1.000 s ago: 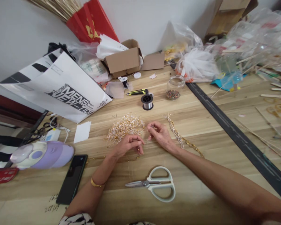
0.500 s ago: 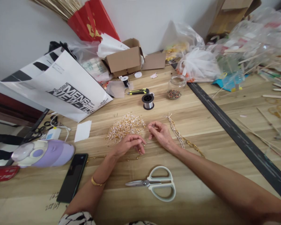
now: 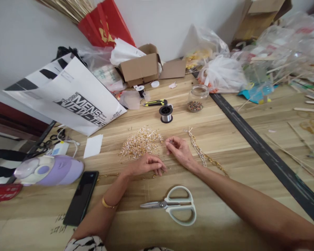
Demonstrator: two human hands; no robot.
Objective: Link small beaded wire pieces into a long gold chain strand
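My left hand [image 3: 151, 164] hovers low over the wooden table, its fingers curled together; whatever is between them is too small to make out. My right hand [image 3: 179, 149] has thumb and forefinger pinched together just right of the bead pile, and what they hold is hidden. The pile of gold and clear beads [image 3: 140, 143] lies beyond my left hand. Below that hand, a strand of gold beads [image 3: 108, 175] runs left, partly covered. Beaded strands, silver and gold [image 3: 199, 148], lie right of my right hand. Scissors [image 3: 172, 204] rest nearer to me.
A spool of clear line [image 3: 166, 114], a utility knife [image 3: 155, 103] and a glass jar of small beads [image 3: 197, 99] stand beyond the pile. A phone [image 3: 81, 198], a purple bottle [image 3: 56, 169] and a white paper bag [image 3: 70, 97] are on the left. A black strip [image 3: 251, 137] crosses the table.
My left hand has shifted slightly right and downward, its fingers curling closer together. My right hand keeps its pinch in about the same place.
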